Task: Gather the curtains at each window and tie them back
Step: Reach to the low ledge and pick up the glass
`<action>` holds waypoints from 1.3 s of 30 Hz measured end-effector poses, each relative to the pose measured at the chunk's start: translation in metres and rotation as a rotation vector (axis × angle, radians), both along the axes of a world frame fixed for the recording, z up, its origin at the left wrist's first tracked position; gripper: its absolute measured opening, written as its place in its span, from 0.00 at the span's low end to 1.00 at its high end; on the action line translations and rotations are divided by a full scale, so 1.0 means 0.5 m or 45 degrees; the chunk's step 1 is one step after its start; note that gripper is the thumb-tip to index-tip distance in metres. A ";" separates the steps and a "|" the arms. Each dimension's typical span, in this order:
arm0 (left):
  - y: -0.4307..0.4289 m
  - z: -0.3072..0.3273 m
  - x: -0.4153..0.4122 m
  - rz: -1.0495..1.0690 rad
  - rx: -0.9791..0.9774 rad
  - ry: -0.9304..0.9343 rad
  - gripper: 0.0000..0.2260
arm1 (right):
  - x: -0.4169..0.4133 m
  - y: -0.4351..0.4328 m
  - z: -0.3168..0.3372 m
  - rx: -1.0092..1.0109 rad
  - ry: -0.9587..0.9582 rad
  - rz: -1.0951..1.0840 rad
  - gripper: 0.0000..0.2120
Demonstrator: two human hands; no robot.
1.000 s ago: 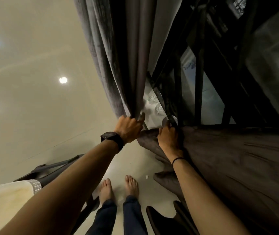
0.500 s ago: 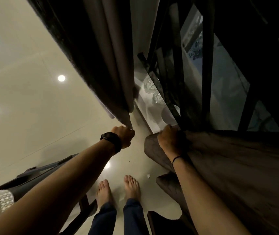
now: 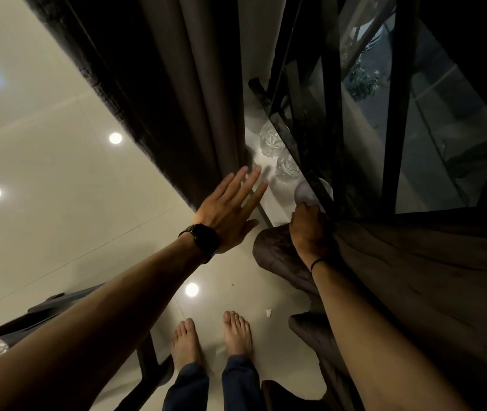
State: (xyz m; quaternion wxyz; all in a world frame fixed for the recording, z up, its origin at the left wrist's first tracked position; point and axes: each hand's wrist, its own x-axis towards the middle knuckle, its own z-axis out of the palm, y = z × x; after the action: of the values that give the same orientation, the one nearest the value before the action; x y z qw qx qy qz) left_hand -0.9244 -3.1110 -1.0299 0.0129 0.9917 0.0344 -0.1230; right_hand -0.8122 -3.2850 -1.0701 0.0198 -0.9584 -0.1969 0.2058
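A dark brown curtain [image 3: 177, 93] hangs in folds at the upper left, its lower edge just above my left hand [image 3: 230, 206]. That hand, with a black watch on the wrist, is open with fingers spread, fingertips beside the curtain's edge and holding nothing. My right hand [image 3: 310, 232] is closed on the bunched edge of a second brown curtain [image 3: 429, 277], which spreads across the lower right and drapes to the floor. Between the curtains is the window [image 3: 363, 120] with black bars.
Two cut-glass bowls [image 3: 272, 137] and a white round object [image 3: 304, 191] sit on the white sill below the bars. My bare feet [image 3: 212, 336] stand on glossy cream tiles. A dark chair frame [image 3: 147, 360] is at lower left, a small white scrap [image 3: 268, 312] lies on the floor.
My left hand has let go of the left curtain and opened with fingers spread. The left curtain now hangs free. My right hand keeps its hold on the right curtain.
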 end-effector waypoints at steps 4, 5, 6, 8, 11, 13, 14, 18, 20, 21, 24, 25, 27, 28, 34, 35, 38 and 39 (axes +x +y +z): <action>-0.014 0.017 0.041 0.087 0.029 -0.173 0.40 | 0.003 -0.003 -0.011 0.071 -0.035 0.020 0.12; -0.017 0.007 0.042 0.118 0.023 -0.197 0.39 | 0.003 -0.005 -0.016 0.078 -0.035 0.020 0.13; -0.022 0.001 0.039 0.123 0.024 -0.221 0.39 | 0.003 -0.007 -0.017 0.092 -0.035 0.020 0.13; -0.021 -0.003 0.036 0.150 0.003 -0.239 0.39 | 0.006 -0.013 -0.018 0.134 -0.039 0.015 0.13; -0.019 -0.001 0.014 0.160 -0.001 -0.257 0.39 | -0.008 -0.018 -0.008 0.146 -0.041 0.037 0.02; -0.019 0.006 -0.021 0.168 -0.023 -0.269 0.39 | -0.023 -0.027 -0.012 0.201 -0.030 0.083 0.07; -0.019 0.013 -0.043 0.177 -0.047 -0.293 0.39 | -0.035 -0.028 -0.004 0.219 0.005 0.102 0.07; -0.021 0.058 -0.155 0.313 -0.104 -0.319 0.38 | -0.109 -0.004 0.052 0.311 -0.091 0.332 0.11; -0.024 0.086 -0.225 0.432 -0.134 -0.341 0.37 | -0.170 0.015 0.099 0.427 -0.108 0.470 0.09; -0.023 0.104 -0.259 0.480 -0.144 -0.360 0.37 | -0.205 0.020 0.114 0.476 -0.155 0.608 0.11; -0.011 0.165 -0.364 0.626 -0.157 -0.402 0.36 | -0.308 0.038 0.149 0.640 -0.171 0.899 0.08; -0.004 0.192 -0.407 0.693 -0.145 -0.420 0.36 | -0.347 0.059 0.168 0.705 -0.157 0.935 0.08; 0.016 0.246 -0.487 0.805 -0.125 -0.484 0.33 | -0.417 0.105 0.218 0.792 -0.150 1.001 0.09; 0.029 0.275 -0.539 0.875 -0.103 -0.517 0.31 | -0.460 0.134 0.248 0.838 -0.153 1.058 0.10; 0.081 0.378 -0.869 1.330 0.113 -0.521 0.29 | -0.694 0.274 0.396 1.058 -0.173 1.442 0.10; 0.082 0.383 -0.922 1.396 0.149 -0.483 0.30 | -0.729 0.293 0.408 1.069 -0.170 1.516 0.11; 0.073 0.383 -1.051 1.535 0.201 -0.371 0.30 | -0.815 0.342 0.415 1.036 -0.184 1.711 0.11; 0.067 0.378 -1.084 1.575 0.204 -0.345 0.30 | -0.842 0.354 0.411 1.007 -0.190 1.777 0.10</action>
State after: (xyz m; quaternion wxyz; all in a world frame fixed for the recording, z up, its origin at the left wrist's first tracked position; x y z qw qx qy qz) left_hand -1.4665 -3.0773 -0.8408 0.0114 0.7932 0.6077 0.0365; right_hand -1.2332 -3.1081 -0.8645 0.2113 -0.5477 -0.8093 0.0212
